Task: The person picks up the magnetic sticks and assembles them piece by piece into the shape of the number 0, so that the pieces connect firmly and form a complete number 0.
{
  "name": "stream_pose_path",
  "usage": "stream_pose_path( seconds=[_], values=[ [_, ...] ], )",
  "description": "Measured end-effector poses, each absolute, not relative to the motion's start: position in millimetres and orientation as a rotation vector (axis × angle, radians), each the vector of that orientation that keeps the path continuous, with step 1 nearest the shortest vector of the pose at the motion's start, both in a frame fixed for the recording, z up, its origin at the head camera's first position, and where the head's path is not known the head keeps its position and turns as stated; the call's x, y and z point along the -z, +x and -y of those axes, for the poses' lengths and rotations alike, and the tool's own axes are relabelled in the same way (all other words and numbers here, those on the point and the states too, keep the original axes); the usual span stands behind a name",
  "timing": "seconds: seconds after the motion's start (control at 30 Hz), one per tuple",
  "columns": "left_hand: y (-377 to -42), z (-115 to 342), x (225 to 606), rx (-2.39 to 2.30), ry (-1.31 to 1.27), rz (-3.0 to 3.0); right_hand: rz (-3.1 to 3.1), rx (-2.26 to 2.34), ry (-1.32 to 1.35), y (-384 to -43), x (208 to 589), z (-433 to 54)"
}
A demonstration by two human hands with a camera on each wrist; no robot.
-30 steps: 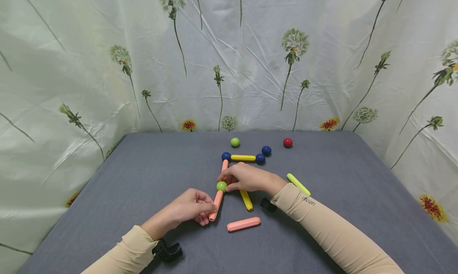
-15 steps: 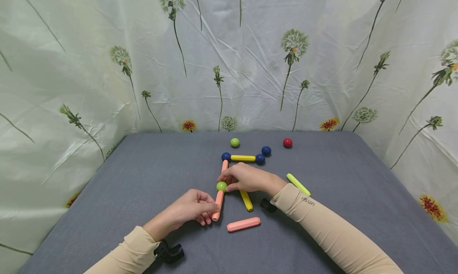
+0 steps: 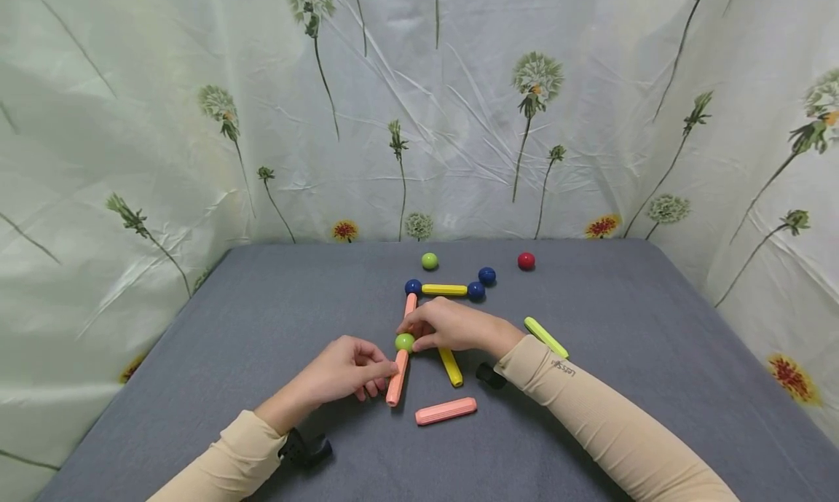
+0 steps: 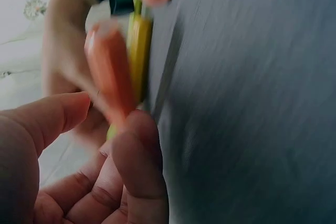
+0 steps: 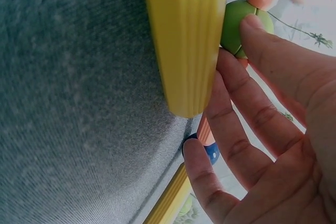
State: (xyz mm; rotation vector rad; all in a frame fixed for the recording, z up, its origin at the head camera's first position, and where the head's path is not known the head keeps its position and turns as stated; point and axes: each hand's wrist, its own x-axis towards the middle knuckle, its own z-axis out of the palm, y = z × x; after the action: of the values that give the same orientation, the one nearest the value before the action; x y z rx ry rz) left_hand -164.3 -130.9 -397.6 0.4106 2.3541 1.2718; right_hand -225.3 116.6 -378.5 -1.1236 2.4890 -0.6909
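My right hand (image 3: 452,323) pinches a green ball (image 3: 404,342) between thumb and fingers, as the right wrist view also shows. One end of a pink rod (image 3: 397,378) meets this ball, pointing toward me. My left hand (image 3: 347,371) is beside that rod, fingertips at its left side; in the left wrist view the thumb (image 4: 73,109) stands apart from it. Beyond the ball, another pink rod (image 3: 411,303) runs up to a blue ball (image 3: 413,288), partly hidden by my right hand. A yellow rod (image 3: 444,290) joins that ball to a second blue ball (image 3: 475,291).
A loose yellow rod (image 3: 451,369) lies under my right hand. Nearer me is a loose pink rod (image 3: 446,411). A yellow-green rod (image 3: 546,337) lies to the right. Behind are a green ball (image 3: 429,261), a blue ball (image 3: 487,275) and a red ball (image 3: 526,261).
My left hand has moved up along the near pink rod and loosened from its near end. That rod has swung slightly and stays against the green ball. My right hand keeps its place.
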Motion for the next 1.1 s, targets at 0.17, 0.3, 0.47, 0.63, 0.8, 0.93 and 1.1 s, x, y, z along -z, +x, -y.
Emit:
stream_pose_path(
  seconds=[0.17, 0.3, 0.47, 0.63, 0.8, 0.93, 1.1],
  values=[
    [-188.9, 137.2, 385.5, -1.170, 0.502, -2.527, -2.488, 0.699, -1.111, -227.2, 380.4, -117.4],
    [-213.5, 136.1, 377.9, -1.135, 0.504, -2.591, -2.483, 0.712, -1.126, -227.9, 380.6, -120.0],
    [-245.8, 130.7, 366.1, -1.151, 0.523, -2.609, -2.475, 0.720, -1.135, -228.3, 382.3, -121.8],
    [-280.7, 127.4, 351.0, -1.351, 0.478, -2.598, -2.462, 0.735, -1.139, -228.4, 383.3, -120.5],
    [-310.6, 118.1, 347.3, -1.405, 0.421, -2.603, -2.458, 0.740, -1.157, -228.8, 384.5, -118.9],
    [-327.3, 103.7, 352.2, -1.362, 0.400, -2.588, -2.467, 0.721, -1.153, -229.5, 385.9, -119.5],
    [-345.0, 77.6, 356.4, -1.289, 0.375, -2.570, -2.469, 0.718, -1.137, -229.6, 385.4, -124.4]
  ],
)
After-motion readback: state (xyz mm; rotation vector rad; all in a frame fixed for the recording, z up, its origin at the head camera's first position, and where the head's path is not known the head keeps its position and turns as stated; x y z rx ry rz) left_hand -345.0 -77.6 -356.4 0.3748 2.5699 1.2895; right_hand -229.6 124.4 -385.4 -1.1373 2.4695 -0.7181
